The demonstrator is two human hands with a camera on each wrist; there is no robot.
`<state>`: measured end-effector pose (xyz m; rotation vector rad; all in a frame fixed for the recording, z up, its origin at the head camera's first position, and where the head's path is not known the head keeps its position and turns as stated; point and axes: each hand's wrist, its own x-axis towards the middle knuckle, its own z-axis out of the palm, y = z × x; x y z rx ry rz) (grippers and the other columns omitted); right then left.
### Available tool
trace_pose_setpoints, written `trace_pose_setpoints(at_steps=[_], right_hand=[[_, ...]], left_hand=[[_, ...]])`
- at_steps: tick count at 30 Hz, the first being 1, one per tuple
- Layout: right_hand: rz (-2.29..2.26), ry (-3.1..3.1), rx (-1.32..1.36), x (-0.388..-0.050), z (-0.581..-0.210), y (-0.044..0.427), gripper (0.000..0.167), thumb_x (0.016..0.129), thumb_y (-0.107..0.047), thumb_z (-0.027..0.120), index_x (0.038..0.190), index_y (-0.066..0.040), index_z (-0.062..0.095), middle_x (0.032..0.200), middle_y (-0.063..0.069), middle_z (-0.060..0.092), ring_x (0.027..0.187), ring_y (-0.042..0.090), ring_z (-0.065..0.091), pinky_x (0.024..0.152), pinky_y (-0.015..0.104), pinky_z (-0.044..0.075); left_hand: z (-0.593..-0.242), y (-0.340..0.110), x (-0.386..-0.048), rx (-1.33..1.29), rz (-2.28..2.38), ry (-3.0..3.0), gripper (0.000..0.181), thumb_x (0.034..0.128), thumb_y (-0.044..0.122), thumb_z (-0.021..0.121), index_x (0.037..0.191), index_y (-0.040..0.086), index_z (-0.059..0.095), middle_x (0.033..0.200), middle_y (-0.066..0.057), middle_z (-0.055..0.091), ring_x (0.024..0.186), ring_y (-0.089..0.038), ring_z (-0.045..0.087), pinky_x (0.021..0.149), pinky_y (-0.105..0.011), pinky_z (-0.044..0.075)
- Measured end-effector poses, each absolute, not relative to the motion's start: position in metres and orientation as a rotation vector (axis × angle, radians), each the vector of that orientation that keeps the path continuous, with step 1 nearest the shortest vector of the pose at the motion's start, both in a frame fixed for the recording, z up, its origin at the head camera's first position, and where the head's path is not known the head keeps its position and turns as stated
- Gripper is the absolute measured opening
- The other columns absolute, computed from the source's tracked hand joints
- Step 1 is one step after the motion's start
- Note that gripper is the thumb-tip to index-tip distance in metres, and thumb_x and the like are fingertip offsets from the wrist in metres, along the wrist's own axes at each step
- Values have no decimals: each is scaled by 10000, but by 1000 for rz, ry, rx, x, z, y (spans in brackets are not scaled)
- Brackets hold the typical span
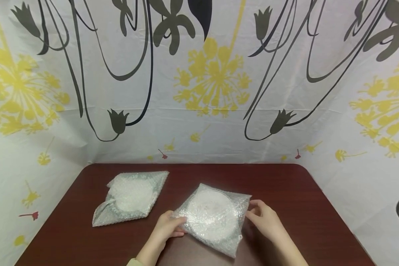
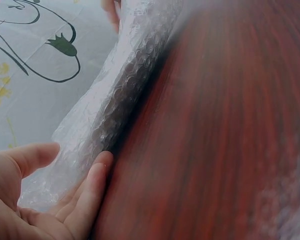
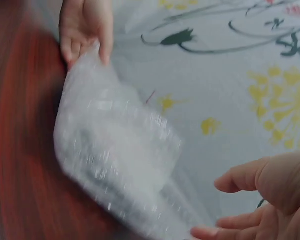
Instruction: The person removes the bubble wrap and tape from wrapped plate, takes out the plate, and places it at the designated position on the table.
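A round white item wrapped in bubble wrap (image 1: 212, 216) is held over the front middle of the dark red table. At its left corner the left hand (image 1: 169, 226) grips the wrap, thumb on top and fingers beneath; the left wrist view shows that hand (image 2: 55, 195) around the edge of the bubble wrap (image 2: 115, 80). The right hand (image 1: 264, 218) is at the package's right edge, fingers bent towards it. In the right wrist view the right hand (image 3: 270, 200) has thumb and fingers apart, fingertips by the wrap's (image 3: 125, 145) near corner; contact is unclear.
A second bubble-wrapped white item (image 1: 133, 195) lies on the table (image 1: 269, 177) at the left, its wrap folded at one corner. Behind and beside the table hangs a white cloth (image 1: 159, 92) with yellow and grey floral patterns.
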<state>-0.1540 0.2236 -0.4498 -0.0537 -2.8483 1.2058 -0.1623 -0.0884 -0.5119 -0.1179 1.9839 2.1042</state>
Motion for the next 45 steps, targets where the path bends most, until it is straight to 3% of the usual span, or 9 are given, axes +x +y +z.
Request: trace_pose_setpoints(at_steps=[3, 8, 17, 21, 28, 45], right_hand=[[1215, -2748, 77, -150, -442, 212, 348, 833, -93, 702, 1170, -40, 629, 863, -16, 649, 836, 152, 631, 788, 381, 496], [1263, -2602, 373, -146, -443, 191, 376, 781, 4, 742, 1140, -60, 649, 948, 52, 676, 875, 193, 652, 767, 353, 533], [876, -2589, 793, -147, -467, 170, 411, 736, -47, 772, 1122, -128, 657, 1114, -46, 650, 1047, 178, 602, 873, 388, 492], [854, -2592, 861, -151, -476, 165, 439, 711, -45, 778, 1122, -135, 651, 1144, -23, 627, 1074, 183, 579, 893, 384, 482], [724, -2572, 930, -156, -487, 161, 448, 690, -72, 793, 1110, -138, 653, 1164, 28, 620, 1082, 208, 575, 900, 393, 480], [454, -2495, 991, -167, -499, 153, 460, 659, -122, 829, 1094, -143, 682, 1142, 28, 649, 1076, 200, 584, 917, 388, 468]], left_hand=[[-511, -88, -162, -123, 2105, 1994, 474, 838, 87, 683, 1148, -142, 408, 767, -121, 647, 589, -216, 659, 577, -348, 562], [-510, -87, -162, -125, 2108, 2012, 437, 831, 77, 681, 1122, -136, 434, 777, -125, 642, 584, -219, 660, 561, -341, 560], [-512, -87, -161, -128, 2107, 2019, 540, 836, 68, 680, 1204, -193, 384, 842, -146, 638, 586, -215, 659, 564, -340, 560], [-515, -88, -162, -122, 2109, 2024, 579, 843, 62, 674, 1237, -216, 353, 868, -153, 633, 595, -222, 662, 568, -347, 561], [-517, -87, -162, -123, 2100, 2046, 418, 841, 52, 673, 1132, -161, 460, 829, -118, 632, 593, -221, 660, 556, -346, 559], [-518, -87, -162, -128, 2105, 2057, 460, 844, 52, 674, 1167, -176, 439, 845, -129, 634, 587, -220, 659, 547, -341, 558]])
